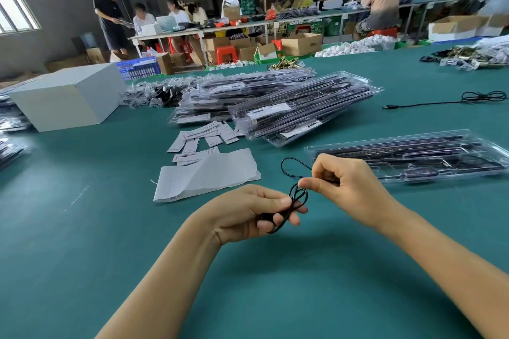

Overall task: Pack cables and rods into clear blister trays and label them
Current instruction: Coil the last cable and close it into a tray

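Hands over green surface (82, 228), both working one thin black cable (297, 197). Left hand (248, 215) grip grasping the cable: thumb and curled fingers pinch a small coil of loops near the fingertips, a strand hanging below the fingers. Right hand (344, 181) grip also grasping the same cable, thumb and forefinger pinching it just above the coil; one free loop arcs out to the left of the right hand, over the surface. Hands nearly touching at the coil.

Open clear blister tray (413, 157) lies just behind the right hand, long black rods and parts seated in its channels. Stack of filled blister trays (289, 113) further back, centre, tilted pile, white labels visible on some. Loose white labels (201, 137) scattered in front of the stack; larger white backing sheet (209, 173) beside them, left of the hands. White box (68, 96) at far left. Second black cable (446, 100) lies on the surface at far right, plug end pointing left, well apart from the hands. Small bagged parts (148, 93) heaped between box and stack. Other people sit and stand at tables in the background.
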The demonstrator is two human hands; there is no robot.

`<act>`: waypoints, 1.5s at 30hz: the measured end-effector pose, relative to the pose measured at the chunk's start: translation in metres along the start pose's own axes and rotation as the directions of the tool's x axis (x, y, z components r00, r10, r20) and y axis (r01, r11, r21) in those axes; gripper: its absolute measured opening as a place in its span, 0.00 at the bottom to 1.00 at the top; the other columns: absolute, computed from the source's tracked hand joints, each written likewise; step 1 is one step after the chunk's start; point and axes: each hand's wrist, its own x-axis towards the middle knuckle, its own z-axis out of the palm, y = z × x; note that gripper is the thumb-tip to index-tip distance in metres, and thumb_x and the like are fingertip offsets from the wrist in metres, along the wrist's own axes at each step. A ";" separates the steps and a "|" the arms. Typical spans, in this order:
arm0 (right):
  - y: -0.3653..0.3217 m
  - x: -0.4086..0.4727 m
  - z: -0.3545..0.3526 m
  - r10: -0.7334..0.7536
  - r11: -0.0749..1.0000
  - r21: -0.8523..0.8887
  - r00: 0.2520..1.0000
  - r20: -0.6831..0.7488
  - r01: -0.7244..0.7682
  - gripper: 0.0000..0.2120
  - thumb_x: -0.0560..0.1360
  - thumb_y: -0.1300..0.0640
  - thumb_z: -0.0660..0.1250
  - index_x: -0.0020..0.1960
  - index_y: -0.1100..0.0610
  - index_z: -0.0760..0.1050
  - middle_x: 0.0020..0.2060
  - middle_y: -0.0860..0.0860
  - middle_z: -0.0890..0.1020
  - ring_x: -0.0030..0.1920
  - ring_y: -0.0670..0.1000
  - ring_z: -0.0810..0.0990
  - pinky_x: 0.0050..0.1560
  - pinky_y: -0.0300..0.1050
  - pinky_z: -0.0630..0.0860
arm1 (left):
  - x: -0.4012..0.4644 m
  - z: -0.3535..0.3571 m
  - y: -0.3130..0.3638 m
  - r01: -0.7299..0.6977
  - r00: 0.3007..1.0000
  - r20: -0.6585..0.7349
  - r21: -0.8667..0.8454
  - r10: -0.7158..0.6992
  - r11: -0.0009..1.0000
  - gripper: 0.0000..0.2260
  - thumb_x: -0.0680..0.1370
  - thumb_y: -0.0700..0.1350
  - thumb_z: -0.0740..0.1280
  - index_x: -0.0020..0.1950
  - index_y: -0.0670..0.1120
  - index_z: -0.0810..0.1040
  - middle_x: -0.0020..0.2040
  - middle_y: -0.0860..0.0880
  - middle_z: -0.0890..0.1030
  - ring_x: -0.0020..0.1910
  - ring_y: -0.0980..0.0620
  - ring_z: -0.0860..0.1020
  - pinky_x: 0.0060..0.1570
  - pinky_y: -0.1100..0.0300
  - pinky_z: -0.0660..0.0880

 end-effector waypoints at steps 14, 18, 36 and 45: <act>0.004 0.001 0.001 0.342 0.934 0.044 0.925 0.169 -0.353 0.10 0.79 0.53 0.62 0.41 0.52 0.77 0.28 0.49 0.71 0.37 0.59 0.75 0.42 0.52 0.75 | 0.004 -0.006 0.007 -0.240 0.916 -0.385 -0.294 0.115 0.925 0.10 0.81 0.39 0.59 0.42 0.44 0.76 0.32 0.51 0.74 0.28 0.58 0.68 0.29 0.69 0.67; -0.013 -0.011 0.024 0.164 0.986 0.004 0.984 0.072 -0.165 0.07 0.80 0.57 0.62 0.44 0.55 0.75 0.27 0.46 0.71 0.29 0.47 0.69 0.35 0.43 0.67 | 0.010 0.001 0.004 -0.284 0.869 -0.488 -0.356 0.082 0.890 0.08 0.81 0.43 0.60 0.44 0.47 0.77 0.32 0.55 0.77 0.32 0.58 0.70 0.34 0.64 0.61; -0.032 -0.024 0.056 -0.125 0.878 -0.465 0.992 0.004 0.112 0.09 0.75 0.58 0.64 0.40 0.60 0.77 0.25 0.51 0.73 0.25 0.53 0.70 0.27 0.43 0.70 | 0.019 0.039 -0.012 -0.395 0.682 -0.728 -0.287 0.070 0.873 0.07 0.81 0.39 0.63 0.48 0.40 0.80 0.40 0.47 0.84 0.42 0.51 0.81 0.41 0.59 0.74; -0.015 -0.018 0.055 -0.054 0.944 -0.311 0.983 0.176 0.107 0.09 0.79 0.55 0.62 0.48 0.58 0.79 0.35 0.52 0.79 0.37 0.56 0.75 0.47 0.49 0.72 | 0.006 0.008 0.008 -0.518 0.662 -0.741 -0.346 0.110 0.782 0.07 0.80 0.37 0.62 0.47 0.38 0.78 0.30 0.49 0.78 0.24 0.58 0.74 0.22 0.67 0.71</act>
